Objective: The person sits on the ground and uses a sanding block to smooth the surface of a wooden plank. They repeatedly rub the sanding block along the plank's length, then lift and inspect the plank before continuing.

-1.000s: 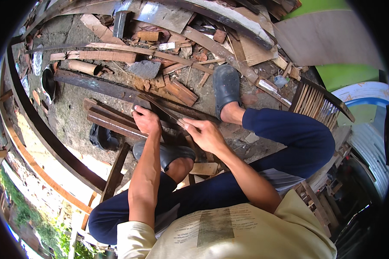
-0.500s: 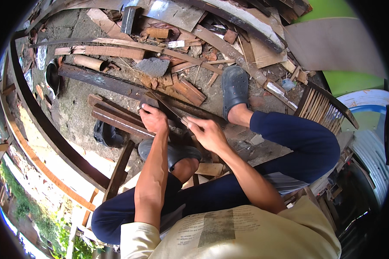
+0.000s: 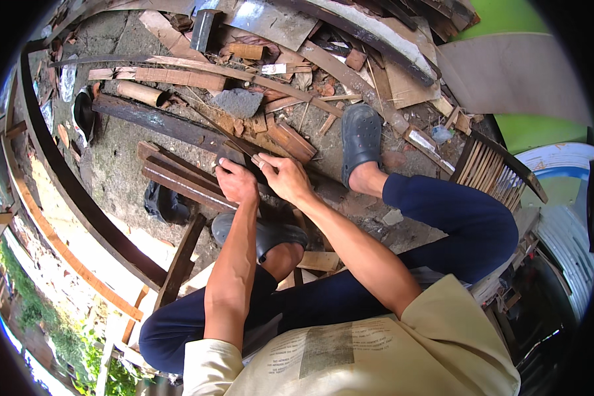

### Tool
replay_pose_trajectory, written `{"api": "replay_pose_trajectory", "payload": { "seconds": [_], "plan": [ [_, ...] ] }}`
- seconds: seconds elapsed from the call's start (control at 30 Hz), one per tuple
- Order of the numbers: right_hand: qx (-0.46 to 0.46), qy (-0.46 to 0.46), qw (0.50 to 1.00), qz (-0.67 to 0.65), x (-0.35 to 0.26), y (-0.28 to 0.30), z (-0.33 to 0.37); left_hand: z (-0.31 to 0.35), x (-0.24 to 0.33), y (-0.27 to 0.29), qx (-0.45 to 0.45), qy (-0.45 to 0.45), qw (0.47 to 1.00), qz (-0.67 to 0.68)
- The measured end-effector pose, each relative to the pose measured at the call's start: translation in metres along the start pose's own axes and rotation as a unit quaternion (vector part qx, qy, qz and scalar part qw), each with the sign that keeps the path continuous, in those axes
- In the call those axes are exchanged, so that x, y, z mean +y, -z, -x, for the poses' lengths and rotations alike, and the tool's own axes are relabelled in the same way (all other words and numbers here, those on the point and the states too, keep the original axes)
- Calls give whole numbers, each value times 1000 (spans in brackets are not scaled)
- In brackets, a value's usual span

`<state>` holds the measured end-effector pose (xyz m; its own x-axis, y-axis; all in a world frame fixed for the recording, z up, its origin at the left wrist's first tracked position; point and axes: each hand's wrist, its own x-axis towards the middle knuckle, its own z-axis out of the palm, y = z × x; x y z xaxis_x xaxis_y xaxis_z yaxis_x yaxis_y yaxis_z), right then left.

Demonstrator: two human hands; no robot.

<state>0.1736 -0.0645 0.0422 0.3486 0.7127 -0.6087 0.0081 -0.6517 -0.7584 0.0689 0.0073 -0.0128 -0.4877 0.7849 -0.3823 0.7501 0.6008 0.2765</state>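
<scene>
My left hand point(image 3: 237, 182) is closed on a dark flat piece point(image 3: 229, 153), its thumb pressed along the near end. Just to its right, my right hand point(image 3: 285, 177) pinches a thin, dark, file-like strip point(image 3: 225, 131), which slants away to the far left across the flat piece. Whether the strip is a file or a blade, I cannot make out. Beneath both hands runs a long dark wooden beam point(image 3: 155, 125) on the ground. Shorter dark planks point(image 3: 181, 183) lie left of my left hand.
My clogs stand on either side of the work, the right clog point(image 3: 361, 142) beyond my right hand. A grey stone point(image 3: 237, 102), wood scraps and a dark upright block point(image 3: 206, 30) lie farther off. A slatted wooden piece point(image 3: 495, 170) is at right.
My right hand has moved forward and left, closer to my left hand, sliding the thin strip farther out past the flat piece. My left hand stays nearly in place.
</scene>
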Motion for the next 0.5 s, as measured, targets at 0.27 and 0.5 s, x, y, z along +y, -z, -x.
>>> {"api": "replay_pose_trajectory", "payload": {
  "seconds": [0.27, 0.5],
  "plan": [
    [6, -66, 997, -34, 5, 48, 90, -5, -10, -7, 34, -21, 999, 5],
    [-4, -86, 995, 49, 25, -2, 12, -4, -8, -5, 28, -42, 999, 5]
  ]
}}
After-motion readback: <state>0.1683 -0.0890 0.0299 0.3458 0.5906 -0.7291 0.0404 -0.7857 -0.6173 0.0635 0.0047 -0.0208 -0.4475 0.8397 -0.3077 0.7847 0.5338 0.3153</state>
